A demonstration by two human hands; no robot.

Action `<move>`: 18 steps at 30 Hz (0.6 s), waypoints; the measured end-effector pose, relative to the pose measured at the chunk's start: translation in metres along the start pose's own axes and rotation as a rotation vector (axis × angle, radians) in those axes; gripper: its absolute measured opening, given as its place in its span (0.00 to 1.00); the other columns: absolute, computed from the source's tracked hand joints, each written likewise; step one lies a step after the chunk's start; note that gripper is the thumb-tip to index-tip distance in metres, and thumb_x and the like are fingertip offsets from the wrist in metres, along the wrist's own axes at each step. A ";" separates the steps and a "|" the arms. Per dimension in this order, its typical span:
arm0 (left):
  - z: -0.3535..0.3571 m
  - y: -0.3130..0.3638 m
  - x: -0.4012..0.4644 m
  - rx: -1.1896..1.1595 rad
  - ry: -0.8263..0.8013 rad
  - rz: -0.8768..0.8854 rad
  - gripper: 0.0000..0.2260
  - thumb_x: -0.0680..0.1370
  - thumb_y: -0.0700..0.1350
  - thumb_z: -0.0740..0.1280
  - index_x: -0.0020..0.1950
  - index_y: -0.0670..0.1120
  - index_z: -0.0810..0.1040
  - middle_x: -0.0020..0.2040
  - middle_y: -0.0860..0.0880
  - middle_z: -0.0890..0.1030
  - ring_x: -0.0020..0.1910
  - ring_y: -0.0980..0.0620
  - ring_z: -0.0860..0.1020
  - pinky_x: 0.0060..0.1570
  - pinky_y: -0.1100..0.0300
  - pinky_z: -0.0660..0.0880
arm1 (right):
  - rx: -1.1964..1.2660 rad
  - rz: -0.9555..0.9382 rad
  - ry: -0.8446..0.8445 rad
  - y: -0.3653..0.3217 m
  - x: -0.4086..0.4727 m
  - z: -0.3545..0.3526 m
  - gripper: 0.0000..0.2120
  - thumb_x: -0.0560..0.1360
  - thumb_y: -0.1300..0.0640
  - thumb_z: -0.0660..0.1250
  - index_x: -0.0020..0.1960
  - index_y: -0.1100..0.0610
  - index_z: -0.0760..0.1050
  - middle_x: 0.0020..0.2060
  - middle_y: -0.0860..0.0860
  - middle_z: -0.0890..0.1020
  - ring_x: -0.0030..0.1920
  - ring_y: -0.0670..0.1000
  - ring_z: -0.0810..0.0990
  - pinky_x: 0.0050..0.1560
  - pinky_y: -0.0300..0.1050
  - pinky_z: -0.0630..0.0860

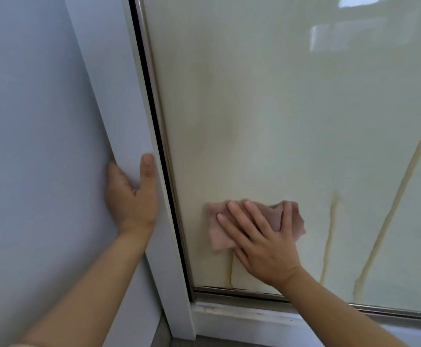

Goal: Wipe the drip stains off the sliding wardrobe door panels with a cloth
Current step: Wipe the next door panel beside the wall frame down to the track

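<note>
Pink cloth [252,221] low on glossy door panel [292,108], right hand [262,236] flat, pressing it, yellowish drip stains [329,236] just right of cloth, left hand [131,194] clasping white frame edge [129,116] left of panel

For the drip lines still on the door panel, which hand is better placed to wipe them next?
The right hand. It already presses the pink cloth flat on the door panel, with drip lines just beside it. The left hand holds the white frame edge, without cloth.
</note>
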State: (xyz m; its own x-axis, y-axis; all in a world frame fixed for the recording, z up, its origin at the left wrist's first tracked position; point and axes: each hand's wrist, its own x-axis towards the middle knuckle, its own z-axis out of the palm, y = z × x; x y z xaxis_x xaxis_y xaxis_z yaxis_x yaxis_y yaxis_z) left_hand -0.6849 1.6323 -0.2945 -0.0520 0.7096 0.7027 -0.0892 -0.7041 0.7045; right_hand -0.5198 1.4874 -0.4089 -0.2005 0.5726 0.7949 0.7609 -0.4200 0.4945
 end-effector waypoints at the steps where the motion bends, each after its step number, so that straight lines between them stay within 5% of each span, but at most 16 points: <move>1: -0.001 -0.002 -0.004 0.011 -0.007 0.004 0.25 0.70 0.63 0.60 0.53 0.43 0.71 0.43 0.62 0.73 0.43 0.68 0.71 0.42 0.79 0.65 | 0.008 -0.022 -0.034 -0.008 -0.015 0.002 0.28 0.76 0.47 0.57 0.75 0.48 0.59 0.78 0.51 0.49 0.78 0.51 0.44 0.70 0.71 0.40; 5: -0.002 -0.007 -0.008 0.055 -0.022 0.022 0.19 0.73 0.60 0.62 0.44 0.44 0.65 0.36 0.60 0.68 0.32 0.71 0.70 0.36 0.77 0.64 | 0.035 -0.019 -0.011 0.001 -0.013 -0.006 0.26 0.77 0.48 0.56 0.74 0.49 0.60 0.77 0.49 0.55 0.78 0.49 0.45 0.71 0.68 0.40; 10: 0.002 -0.011 -0.008 0.025 0.005 0.049 0.12 0.72 0.61 0.60 0.43 0.54 0.64 0.35 0.66 0.75 0.37 0.76 0.71 0.41 0.79 0.65 | 0.005 0.217 0.149 0.006 0.039 -0.006 0.25 0.79 0.45 0.56 0.75 0.50 0.60 0.74 0.50 0.61 0.75 0.52 0.53 0.72 0.67 0.40; 14: 0.002 -0.011 -0.007 0.025 0.015 0.066 0.15 0.73 0.61 0.60 0.47 0.49 0.66 0.41 0.63 0.71 0.39 0.77 0.72 0.42 0.79 0.65 | 0.045 0.012 -0.023 -0.017 -0.023 0.005 0.28 0.78 0.49 0.57 0.76 0.49 0.57 0.79 0.49 0.46 0.78 0.50 0.45 0.73 0.66 0.39; 18: 0.002 -0.012 -0.008 0.067 0.018 0.060 0.16 0.71 0.64 0.59 0.43 0.51 0.63 0.35 0.60 0.69 0.33 0.72 0.71 0.36 0.77 0.64 | 0.033 -0.100 -0.055 0.006 -0.027 -0.004 0.26 0.78 0.49 0.57 0.75 0.49 0.59 0.76 0.49 0.58 0.78 0.48 0.47 0.74 0.64 0.40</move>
State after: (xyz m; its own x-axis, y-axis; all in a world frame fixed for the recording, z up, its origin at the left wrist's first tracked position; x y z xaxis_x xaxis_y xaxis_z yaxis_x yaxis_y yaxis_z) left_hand -0.6818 1.6351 -0.3084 -0.0736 0.6659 0.7424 -0.0190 -0.7452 0.6666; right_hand -0.5122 1.4670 -0.4258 -0.2430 0.6490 0.7209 0.7587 -0.3360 0.5582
